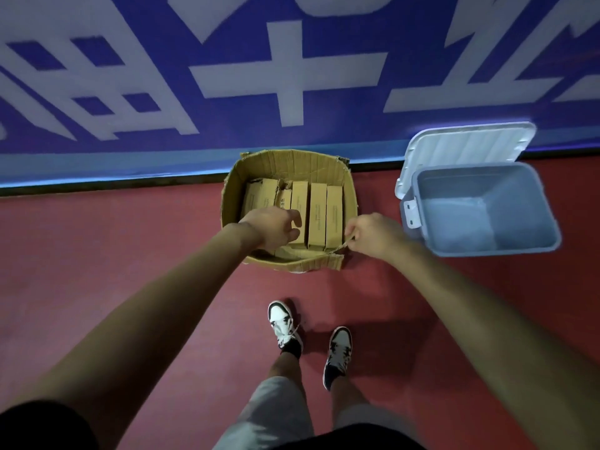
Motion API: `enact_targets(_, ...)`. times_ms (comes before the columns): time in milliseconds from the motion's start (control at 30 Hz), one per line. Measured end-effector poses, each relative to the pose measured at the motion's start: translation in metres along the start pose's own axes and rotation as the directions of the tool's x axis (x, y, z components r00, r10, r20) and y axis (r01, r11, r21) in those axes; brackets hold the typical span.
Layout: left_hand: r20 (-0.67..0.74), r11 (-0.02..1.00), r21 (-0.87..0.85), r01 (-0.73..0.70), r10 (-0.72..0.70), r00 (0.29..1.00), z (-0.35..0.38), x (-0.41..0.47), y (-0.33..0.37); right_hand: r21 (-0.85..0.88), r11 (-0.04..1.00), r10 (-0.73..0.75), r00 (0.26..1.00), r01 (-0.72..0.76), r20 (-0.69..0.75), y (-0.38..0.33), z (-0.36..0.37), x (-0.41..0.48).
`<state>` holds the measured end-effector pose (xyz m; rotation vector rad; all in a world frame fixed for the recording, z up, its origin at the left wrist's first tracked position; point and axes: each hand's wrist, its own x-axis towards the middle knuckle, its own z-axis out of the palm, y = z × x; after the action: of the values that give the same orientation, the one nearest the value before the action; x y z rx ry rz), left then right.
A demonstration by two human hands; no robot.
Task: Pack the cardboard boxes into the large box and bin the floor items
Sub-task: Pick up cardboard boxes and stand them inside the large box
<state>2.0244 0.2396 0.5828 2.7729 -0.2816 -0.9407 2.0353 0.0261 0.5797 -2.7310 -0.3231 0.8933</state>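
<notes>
Left hand (276,227) curled, right hand (373,233) pinching.

- Dim overall, muted colours, bluish cast on wall banner (292,76).
- Soft shadows right of shoes (285,323) on red floor (97,254).
- Shaded inside large box (289,164).
- Strong wide-angle bending at edges, forearms stretched.
- Slightly soft throughout, banner lettering fuzzy.

A dull red floor (97,254) runs up to a thin black strip (97,186) and a pale blue band (97,165) at the foot of a deep blue wall (341,131) painted with large white characters (289,69), all dimly lit.
</notes>
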Motion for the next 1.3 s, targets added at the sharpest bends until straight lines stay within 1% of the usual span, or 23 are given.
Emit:
enact_targets(133,0.006,0.999,0.005,-0.041,0.041,0.999,-0.012,-0.035,0.005,0.053,0.999,0.011,0.999,-0.009,-0.032,-0.02,-0.003,-0.04)
enact_targets(233,0.006,0.997,0.023,-0.079,0.079,0.997,-0.017,-0.054,0.0,0.094,0.995,0.046,0.996,-0.039,-0.072,-0.039,0.0,-0.062)
enact_targets(367,-0.004,0.984,0.063,-0.166,0.167,0.986,-0.02,-0.083,-0.011,0.18,0.978,0.129,0.982,-0.103,-0.137,-0.066,0.016,-0.09)
enact_targets(567,0.02,0.954,0.005,-0.301,0.301,0.953,-0.015,-0.123,-0.018,0.276,0.943,0.244,0.951,-0.188,-0.189,-0.098,0.047,-0.137)
enact_targets(700,0.031,0.927,-0.028,-0.374,0.375,0.926,-0.009,-0.144,-0.008,0.344,0.915,0.308,0.916,-0.212,-0.256,-0.111,0.068,-0.178)
enact_targets(833,0.086,0.898,-0.013,-0.439,0.438,0.895,0.009,-0.163,0.009,0.362,0.88,0.418,0.865,-0.308,-0.278,-0.119,0.089,-0.225)
enact_targets(933,0.113,0.856,0.011,-0.516,0.512,0.852,0.022,-0.179,0.025,0.395,0.824,0.523,0.814,-0.406,-0.255,-0.122,0.105,-0.258)
enact_targets(1000,0.133,0.832,0.022,-0.554,0.547,0.827,0.032,-0.191,0.032,0.431,0.786,0.57,0.788,-0.442,-0.231,-0.126,0.119,-0.279)
enact_targets(1167,0.172,0.775,0.083,-0.626,0.608,0.775,0.069,-0.234,0.031,0.503,0.717,0.646,0.732,-0.483,-0.218,-0.147,0.171,-0.334)
enact_targets(1300,0.244,0.734,0.12,-0.668,0.631,0.737,0.111,-0.282,0.013,0.57,0.653,0.693,0.696,-0.498,-0.185,-0.181,0.226,-0.382)
